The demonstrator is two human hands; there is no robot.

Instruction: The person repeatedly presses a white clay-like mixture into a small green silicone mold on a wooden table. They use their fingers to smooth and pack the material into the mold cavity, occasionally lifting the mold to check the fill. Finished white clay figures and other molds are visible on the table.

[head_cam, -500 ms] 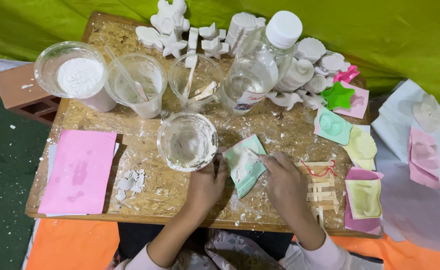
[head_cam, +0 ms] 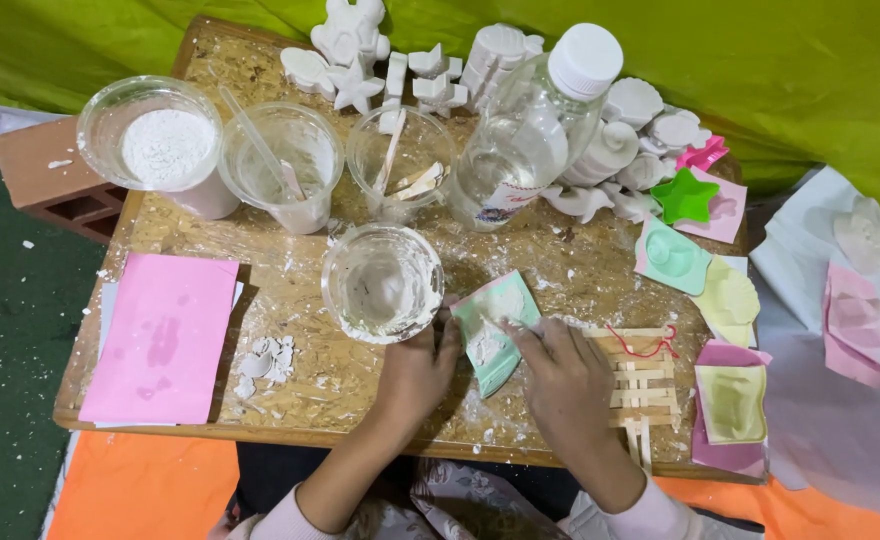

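The left hand [head_cam: 415,372] and right hand [head_cam: 568,385] both grasp the mint-green soft plastic mould [head_cam: 493,330], near the wooden board's [head_cam: 300,395] 6 o'clock edge. At 10 o'clock, touching the left fingers, stands the clear plaster-smeared cup [head_cam: 383,283]. At 3 o'clock lies the stick raft [head_cam: 642,382].

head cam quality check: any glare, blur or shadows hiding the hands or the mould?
Head view: light is soft and even, with only faint shadows under the left hand and right hand; both are sharp, as is the green mould between them. Small glints sit on the clear cup rim and the plastic bottle, hiding nothing. Slight wide-angle bowing shows along the wooden board edges.
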